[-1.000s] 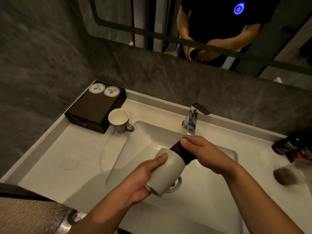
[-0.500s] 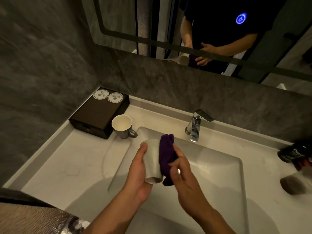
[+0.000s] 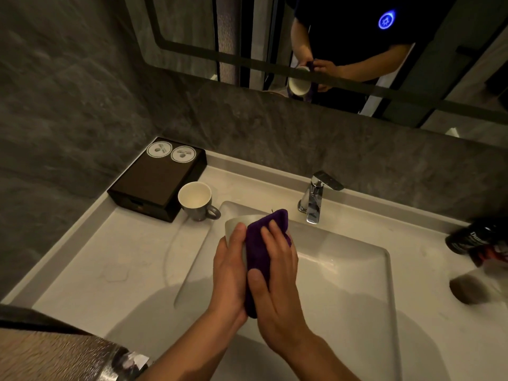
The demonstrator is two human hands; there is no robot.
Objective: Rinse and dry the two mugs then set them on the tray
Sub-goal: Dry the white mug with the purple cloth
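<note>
Over the white sink basin (image 3: 343, 270) my left hand (image 3: 229, 273) grips a pale mug (image 3: 233, 225) on its side, its mouth pointing away from me. My right hand (image 3: 277, 273) presses a purple cloth (image 3: 264, 237) flat against the mug's wall, covering most of it. The second mug (image 3: 196, 200), grey outside and white inside, stands upright on the counter left of the basin, handle to the right. It touches or nearly touches the dark tray (image 3: 156, 182) at the back left corner.
Two round white coasters (image 3: 171, 152) lie at the tray's far end. A chrome tap (image 3: 314, 199) stands behind the basin. Dark bottles (image 3: 472, 237) lie at the right counter edge. A mirror above reflects my hands. A patterned surface sits at the bottom left.
I have turned the mug so its mouth faces away, and my right hand has spread the cloth from the rim over the mug's side. Both hands have shifted slightly left.
</note>
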